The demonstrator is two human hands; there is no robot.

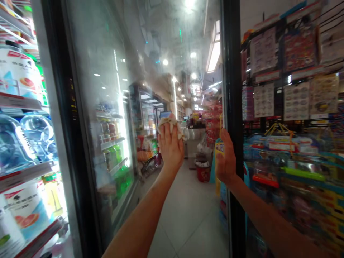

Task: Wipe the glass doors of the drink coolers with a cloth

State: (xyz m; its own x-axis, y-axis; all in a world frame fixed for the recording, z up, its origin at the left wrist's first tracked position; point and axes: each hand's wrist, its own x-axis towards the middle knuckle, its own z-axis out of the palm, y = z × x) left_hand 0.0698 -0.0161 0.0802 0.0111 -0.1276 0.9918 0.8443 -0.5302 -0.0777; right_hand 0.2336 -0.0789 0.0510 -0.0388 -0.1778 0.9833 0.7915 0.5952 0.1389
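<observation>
The left hand clamps a crumpled cloth against the glass door of a drinks cooler, whose shelves hold water bottles and grapefruit-printed white bottles. The empty right hand is open, fingers together, just beside the black door frame.

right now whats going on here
A person stands at the glass door of a store drinks cooler. Their left hand presses a pale cloth flat against the glass. Their right hand is open, raised at the door's black frame, holding nothing. Bottled water sits on the shelves to the left, and packaged goods hang on a display to the right.
</observation>
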